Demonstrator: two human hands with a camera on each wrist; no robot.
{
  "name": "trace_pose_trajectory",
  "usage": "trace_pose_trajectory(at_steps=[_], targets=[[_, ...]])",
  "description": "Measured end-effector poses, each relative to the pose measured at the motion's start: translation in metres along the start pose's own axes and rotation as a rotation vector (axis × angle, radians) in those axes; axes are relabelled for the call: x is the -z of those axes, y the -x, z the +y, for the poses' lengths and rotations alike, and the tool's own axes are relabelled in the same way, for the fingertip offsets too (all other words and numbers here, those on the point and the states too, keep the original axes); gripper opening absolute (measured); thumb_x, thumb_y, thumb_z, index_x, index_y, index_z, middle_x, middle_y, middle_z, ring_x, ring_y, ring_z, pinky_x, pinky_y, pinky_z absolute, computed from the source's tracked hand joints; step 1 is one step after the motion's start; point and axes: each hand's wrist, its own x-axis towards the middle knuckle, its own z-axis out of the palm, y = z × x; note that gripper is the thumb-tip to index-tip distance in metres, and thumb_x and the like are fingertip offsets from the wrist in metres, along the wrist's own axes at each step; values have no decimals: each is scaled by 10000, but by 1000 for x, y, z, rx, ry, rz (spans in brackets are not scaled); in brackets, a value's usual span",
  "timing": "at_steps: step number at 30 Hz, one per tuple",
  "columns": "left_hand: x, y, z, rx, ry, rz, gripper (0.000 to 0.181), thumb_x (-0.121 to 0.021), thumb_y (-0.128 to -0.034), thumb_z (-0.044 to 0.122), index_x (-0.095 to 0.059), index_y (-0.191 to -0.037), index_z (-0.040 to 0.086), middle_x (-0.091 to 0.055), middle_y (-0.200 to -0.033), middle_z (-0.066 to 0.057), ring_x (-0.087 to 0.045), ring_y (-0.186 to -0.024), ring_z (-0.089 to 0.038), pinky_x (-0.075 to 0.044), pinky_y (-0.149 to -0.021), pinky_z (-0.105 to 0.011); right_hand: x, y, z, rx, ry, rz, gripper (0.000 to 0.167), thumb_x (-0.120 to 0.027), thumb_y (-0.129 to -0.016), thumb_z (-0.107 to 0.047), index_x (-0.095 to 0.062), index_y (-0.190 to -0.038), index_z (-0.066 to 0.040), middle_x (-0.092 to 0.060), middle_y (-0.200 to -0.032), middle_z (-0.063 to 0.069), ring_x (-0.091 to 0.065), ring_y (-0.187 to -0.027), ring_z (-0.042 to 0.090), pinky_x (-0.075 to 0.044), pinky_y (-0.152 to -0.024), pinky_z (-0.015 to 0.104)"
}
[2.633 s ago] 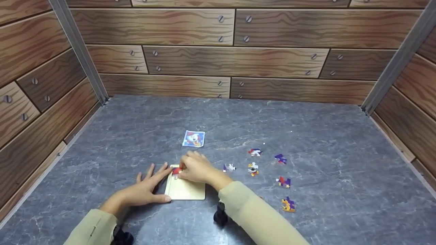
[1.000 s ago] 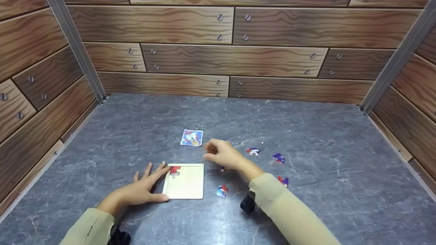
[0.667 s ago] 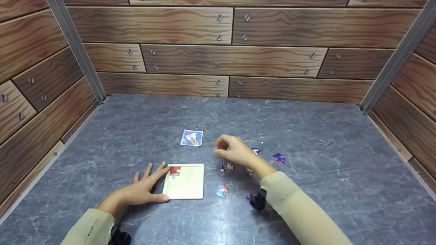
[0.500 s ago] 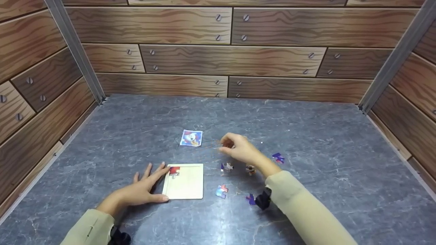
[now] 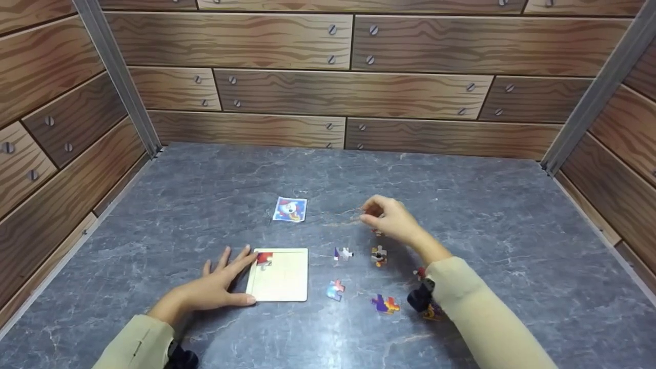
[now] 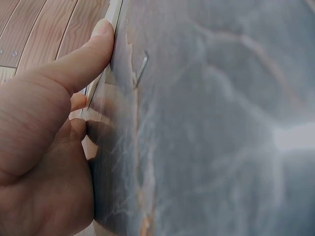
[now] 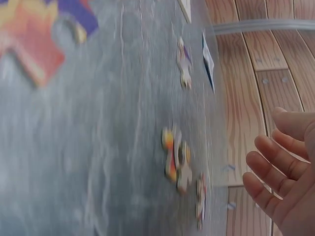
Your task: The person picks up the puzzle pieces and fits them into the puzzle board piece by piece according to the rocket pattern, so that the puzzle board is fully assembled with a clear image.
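Grey tabletop (image 5: 333, 174) stretches around the pale board (image 5: 282, 284), my left hand (image 5: 212, 286) splayed at its left edge, my loosely curled right hand (image 5: 393, 218) near jagged, multicoloured puzzle pieces (image 5: 379, 254).

right hand (image 5: 392, 219) moved off the board (image 5: 282, 282), rightward, near a puzzle piece (image 5: 378, 232)

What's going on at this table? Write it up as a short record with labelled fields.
Puzzle board: on the table, one partly red jigsaw piece in its far left corner
Left hand: thumb and forefinger touching the board's left side
Right hand: above the table, fingers loosely curled, holding nothing
Loose jigsaw pieces: scattered right of the board, some partly hidden
Picture card: beyond the board
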Motion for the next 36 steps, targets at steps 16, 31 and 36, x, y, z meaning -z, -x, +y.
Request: trace_pose_trajectory(at_steps=[16,31,36], targets=[[2,1,2,0,2,-4,882,-640,-813,513,-150,-1505,271,43,-1554,-27,212,-1357,-338,180,-984,-627,24,9,42,-87,106,-29,264,-704,-802,-84,-607,-991,72,-644,-903,154,-602,-832,273,-488,-767,403],[0,0,0,13,12,2,897,-651,-800,518,-157,-1504,265,43,-1554,-27,220,-1356,-338,192,-978,-624,23,10,52,-16,264,-154,403,-811,-664,-137,-653,-994,32,-579,-938,145,-509,-923,320,-387,-853,468],[1,-1,0,18,14,-3,893,-651,-801,515,-155,-1504,272,49,-1553,-23,227,-1354,-334,200,-975,-622,21,10,52,-44,271,-147,327,-806,-673,-146,-658,-927,-4,-567,-918,120,-466,-912,305,-353,-831,453]])
